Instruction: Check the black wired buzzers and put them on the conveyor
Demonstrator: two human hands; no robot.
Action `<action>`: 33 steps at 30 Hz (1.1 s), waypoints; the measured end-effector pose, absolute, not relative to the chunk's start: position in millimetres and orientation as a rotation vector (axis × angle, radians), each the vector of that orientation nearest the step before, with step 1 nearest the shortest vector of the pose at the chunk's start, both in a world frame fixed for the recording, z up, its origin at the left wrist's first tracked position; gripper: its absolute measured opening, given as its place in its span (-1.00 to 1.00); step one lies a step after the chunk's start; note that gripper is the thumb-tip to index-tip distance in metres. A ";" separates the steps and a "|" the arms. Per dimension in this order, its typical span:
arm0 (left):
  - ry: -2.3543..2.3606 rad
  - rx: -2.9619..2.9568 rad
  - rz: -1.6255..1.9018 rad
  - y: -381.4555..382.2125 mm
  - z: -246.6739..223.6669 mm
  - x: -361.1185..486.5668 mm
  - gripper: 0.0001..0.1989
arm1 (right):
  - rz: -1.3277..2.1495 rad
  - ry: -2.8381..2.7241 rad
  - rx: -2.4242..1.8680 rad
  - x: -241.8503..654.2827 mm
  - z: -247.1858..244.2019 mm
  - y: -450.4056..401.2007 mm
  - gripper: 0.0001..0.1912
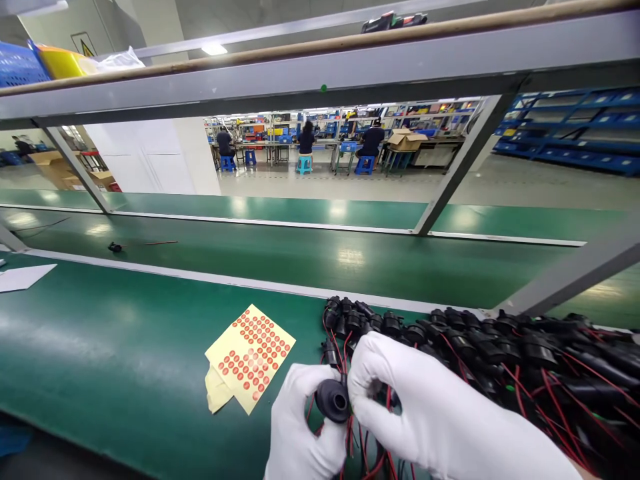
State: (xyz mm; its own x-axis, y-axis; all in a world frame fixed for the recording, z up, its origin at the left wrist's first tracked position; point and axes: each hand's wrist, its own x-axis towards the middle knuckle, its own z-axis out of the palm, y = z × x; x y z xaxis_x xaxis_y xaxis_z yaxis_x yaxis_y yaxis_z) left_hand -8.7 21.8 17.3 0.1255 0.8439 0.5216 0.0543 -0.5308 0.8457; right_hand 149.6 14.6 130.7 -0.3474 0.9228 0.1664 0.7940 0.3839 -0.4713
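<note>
A black round plastic part (pixel 333 400) with a hole in its end is gripped between the thumb and fingers of my white-gloved left hand (pixel 303 423). My right hand (pixel 390 400), also gloved in white, has its thumb and fingers pinched together against the part's right side. Whatever lies between those fingertips is hidden. Left of my hands is a pale yellow sheet of round red stickers (pixel 253 353), with several spots peeled bare. A pile of black cylindrical parts with red and black wires (pixel 530 353) spreads behind and to the right of my hands.
The green bench (pixel 125 333) has a white rail along its back. On the green belt beyond lies a single black part with a wire (pixel 115 247). Grey posts (pixel 457 167) hold up a shelf beam (pixel 300 70). White paper (pixel 25 277) lies far left. Several people sit at distant benches.
</note>
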 end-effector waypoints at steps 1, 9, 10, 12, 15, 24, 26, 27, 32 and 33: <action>0.883 1.776 1.487 21.5 17.2 -9.8 -0.73 | 0.406 -2.247 -1.496 148.9 130.7 14.1 -0.85; 0.937 2.009 1.693 19.6 20.2 -10.7 -0.68 | 0.198 -2.219 -1.507 140.1 127.5 6.1 -0.88; 0.941 1.998 1.727 19.0 21.3 -9.5 -0.69 | 0.204 -2.200 -1.496 139.4 125.4 5.0 -0.87; 0.922 1.977 1.768 18.1 22.3 -7.0 -0.69 | 0.305 -2.102 -1.477 138.4 119.5 2.9 -0.89; 0.843 1.934 1.821 17.5 18.1 -4.3 -0.67 | 0.643 -1.892 -1.452 136.3 108.7 0.1 -0.80; 0.782 1.769 1.600 18.1 0.9 -1.5 -0.73 | 1.436 -1.530 -1.158 136.0 102.8 0.6 -0.87; 0.787 1.731 1.585 19.2 2.9 -1.6 -0.75 | 1.514 -1.538 -1.139 141.9 106.3 2.0 -0.85; 0.785 1.726 1.577 19.7 4.0 -1.7 -0.75 | 1.546 -1.540 -1.133 144.6 107.8 2.8 -0.83; 0.803 1.798 1.603 20.0 10.3 -1.9 -0.76 | 1.488 -1.612 -1.246 145.3 115.2 5.7 -0.83; 0.814 1.829 1.603 19.5 12.1 -2.0 -0.76 | 1.477 -1.604 -1.257 143.1 116.9 5.7 -0.84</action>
State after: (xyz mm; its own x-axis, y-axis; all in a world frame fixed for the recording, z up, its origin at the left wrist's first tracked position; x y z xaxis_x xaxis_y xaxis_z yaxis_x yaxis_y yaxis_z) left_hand -2.0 19.5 12.1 0.0970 0.7570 0.6461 0.0753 -0.6529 0.7537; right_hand 143.1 5.7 116.9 -0.3591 0.9198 -0.1580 0.2333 -0.0754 -0.9695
